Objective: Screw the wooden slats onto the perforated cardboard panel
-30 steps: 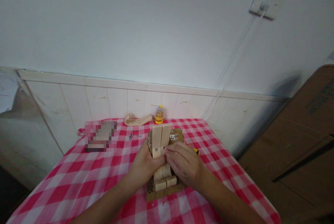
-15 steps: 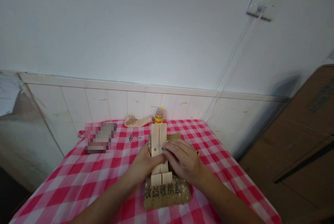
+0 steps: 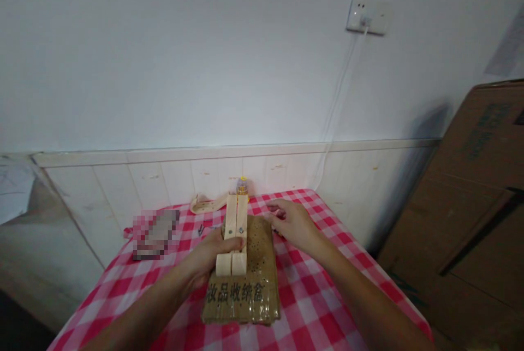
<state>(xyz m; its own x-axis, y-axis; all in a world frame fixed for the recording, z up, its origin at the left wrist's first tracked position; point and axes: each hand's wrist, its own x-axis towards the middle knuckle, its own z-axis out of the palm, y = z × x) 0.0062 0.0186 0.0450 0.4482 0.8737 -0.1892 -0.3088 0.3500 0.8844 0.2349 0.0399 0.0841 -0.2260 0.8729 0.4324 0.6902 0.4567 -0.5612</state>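
Observation:
My left hand (image 3: 216,244) is closed around two pale wooden pieces (image 3: 236,214) held side by side, the thumb pressed across their front. Both pieces have a curled lower end, and a small metal fastener (image 3: 241,230) shows in the right-hand one; a similar round spot sits in the other. Under them lies a flattened brown cardboard piece (image 3: 262,269) wrapped in clear tape, with dark printed characters and many small holes. Off to the right, my right hand (image 3: 292,222) hovers over the cloth with thumb and fingers apart, nothing visible in them. A sliver of something yellow shows just below it.
Behind stand another curved wooden piece (image 3: 208,206) and a clear, yellow-capped container (image 3: 242,187). Small metal parts (image 3: 201,230) lie left of my left hand, near a blurred-out flat object (image 3: 158,233). A checked cloth (image 3: 311,307) covers the table; large cardboard (image 3: 462,203) leans at right.
My right hand has left the wooden pieces and moved right, toward the cardboard's far right corner. My left hand still holds both pieces. The camera view has shifted.

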